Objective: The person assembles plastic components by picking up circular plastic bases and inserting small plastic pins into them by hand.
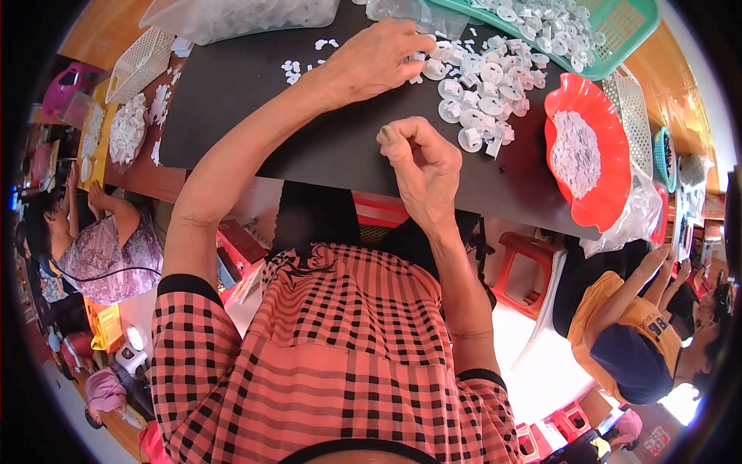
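On the dark tabletop lies a pile of clear round plastic parts with small square white blocks (pixel 488 89). My left hand (pixel 379 60) reaches across to the pile's left edge, its thumb and fingers closed around one of these plastic parts (pixel 421 56). Nearer to me, at the table's front edge, my right hand (pixel 425 164) is held with curled fingers and the thumb bent up to the index finger. Whatever it may hold is hidden by the fingers. Small white pieces (pixel 292 71) lie scattered left of my left hand.
A red wavy-rimmed bowl (pixel 610 116) of small white pieces stands at the right. Behind the pile is a green basket (pixel 641 31) with more clear parts. A translucent tub (pixel 178 19) sits at the back left. Other people sit on both sides; a red stool (pixel 519 271) stands below.
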Motion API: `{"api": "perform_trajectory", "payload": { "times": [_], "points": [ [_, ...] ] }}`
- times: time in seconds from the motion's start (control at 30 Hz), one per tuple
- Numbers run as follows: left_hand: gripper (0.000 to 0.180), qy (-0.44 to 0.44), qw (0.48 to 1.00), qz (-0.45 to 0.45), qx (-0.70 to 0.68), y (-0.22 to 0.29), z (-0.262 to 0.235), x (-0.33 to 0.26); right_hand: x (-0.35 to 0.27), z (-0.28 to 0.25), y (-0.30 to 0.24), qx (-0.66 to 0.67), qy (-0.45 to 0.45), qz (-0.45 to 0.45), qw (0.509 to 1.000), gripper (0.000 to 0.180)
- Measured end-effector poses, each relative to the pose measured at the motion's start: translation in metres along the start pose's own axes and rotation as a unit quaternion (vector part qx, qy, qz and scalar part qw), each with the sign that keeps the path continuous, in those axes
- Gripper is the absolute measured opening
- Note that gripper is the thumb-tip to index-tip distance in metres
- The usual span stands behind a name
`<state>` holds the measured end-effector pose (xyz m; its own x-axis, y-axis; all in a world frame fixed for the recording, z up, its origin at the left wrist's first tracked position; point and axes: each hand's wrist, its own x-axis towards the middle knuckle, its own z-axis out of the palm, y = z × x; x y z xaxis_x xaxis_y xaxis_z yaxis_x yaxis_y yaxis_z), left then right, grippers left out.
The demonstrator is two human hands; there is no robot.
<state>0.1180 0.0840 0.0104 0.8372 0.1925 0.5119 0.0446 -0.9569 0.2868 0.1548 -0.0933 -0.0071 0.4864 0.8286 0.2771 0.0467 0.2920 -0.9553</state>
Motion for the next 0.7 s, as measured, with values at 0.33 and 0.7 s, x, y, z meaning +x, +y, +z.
{"api": "perform_trajectory", "payload": {
  "times": [0.33,0.7],
  "points": [
    [0.014,0.008,0.929,-0.230,-0.289,0.010,-0.019,0.004,0.000,-0.003,0.007,0.024,-0.002,-0.012,1.000,0.016],
    [0.025,0.064,0.609,-0.350,-0.709,0.026,-0.035,-0.058,0.005,-0.003,-0.006,0.046,-0.008,0.070,0.996,0.007]
  ]
}}
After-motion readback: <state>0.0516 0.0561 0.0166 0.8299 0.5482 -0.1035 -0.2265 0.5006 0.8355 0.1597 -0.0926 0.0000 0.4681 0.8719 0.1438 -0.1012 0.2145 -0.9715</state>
